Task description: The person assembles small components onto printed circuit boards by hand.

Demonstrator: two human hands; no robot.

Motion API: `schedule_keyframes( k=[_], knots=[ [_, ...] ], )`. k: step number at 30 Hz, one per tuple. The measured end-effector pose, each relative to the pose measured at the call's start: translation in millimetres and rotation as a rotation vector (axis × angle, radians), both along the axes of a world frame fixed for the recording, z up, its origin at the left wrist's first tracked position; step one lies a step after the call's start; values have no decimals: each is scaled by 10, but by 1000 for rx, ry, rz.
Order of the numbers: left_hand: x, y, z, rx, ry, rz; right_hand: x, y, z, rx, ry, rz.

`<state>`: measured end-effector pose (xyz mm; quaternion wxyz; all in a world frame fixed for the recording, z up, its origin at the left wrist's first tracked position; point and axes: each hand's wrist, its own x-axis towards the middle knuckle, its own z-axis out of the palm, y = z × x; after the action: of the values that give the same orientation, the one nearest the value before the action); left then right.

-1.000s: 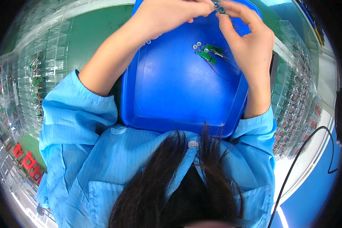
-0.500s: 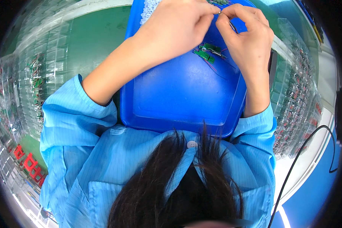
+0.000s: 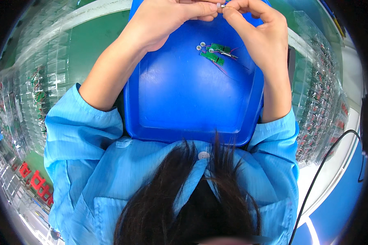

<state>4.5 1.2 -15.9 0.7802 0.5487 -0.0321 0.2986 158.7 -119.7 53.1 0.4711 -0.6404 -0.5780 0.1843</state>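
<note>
Both my hands meet at the far end of a blue tray (image 3: 184,102). My left hand (image 3: 167,18) is closed, with thumb and fingers pinching a small translucent cap (image 3: 218,5). Close against that cap, my right hand (image 3: 268,34) pinches a small silvery part (image 3: 223,6) between thumb and forefinger. The two pieces are tiny, and fingers partly hide them; whether they are joined I cannot tell. Below the hands, several small green circuit boards (image 3: 214,58) lie in the tray, with thin wires and round silvery discs (image 3: 199,48) attached.
Clear plastic trays (image 3: 321,98) filled with small parts stand to the right, and more stacked clear trays (image 3: 39,94) stand to the left. Red plastic objects (image 3: 37,181) sit at the lower left. A black cable (image 3: 321,165) curves along the right side.
My left hand has moved left and away from me, and the translucent cap now shows at its fingertips. My right hand has shifted slightly farther away. More of the boards is uncovered.
</note>
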Motion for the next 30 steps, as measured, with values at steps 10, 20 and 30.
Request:
schedule_keyframes(
  k=[10, 20, 30],
  knots=[
    [-6, -173, 160, -88, 383, 240, -59, -47, 31, 2, -136, -69],
    [-1, -240, 294, 100, 439, 359, -86, -39, 0, 25, -250, -116],
    [-7, -297, 242, 113, 444, 407, 85, -31, -221, 226, -663, -113]
  ],
)
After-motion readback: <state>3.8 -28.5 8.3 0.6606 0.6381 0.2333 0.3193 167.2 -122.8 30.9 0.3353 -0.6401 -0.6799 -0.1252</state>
